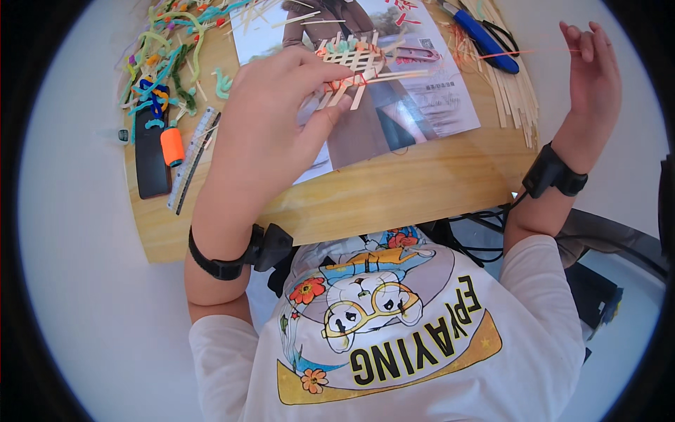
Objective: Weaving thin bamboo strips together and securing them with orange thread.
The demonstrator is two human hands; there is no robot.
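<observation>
My left hand [271, 116] grips a small lattice of thin wooden sticks [354, 62] bound with orange thread, holding it over an open magazine [394, 98] on the wooden table [394, 193]. An orange thread [520, 52] runs taut from the lattice to my right hand [590, 70], which is raised at the table's right edge with its fingers pinching the thread's end. Both wrists wear black bands.
A heap of coloured pipe cleaners [169, 49] lies at the far left, with a black phone [151, 158], an orange thread spool [171, 146] and a clear ruler [193, 158] beside it. A blue utility knife [485, 39] and loose wooden sticks [513, 91] lie at the right.
</observation>
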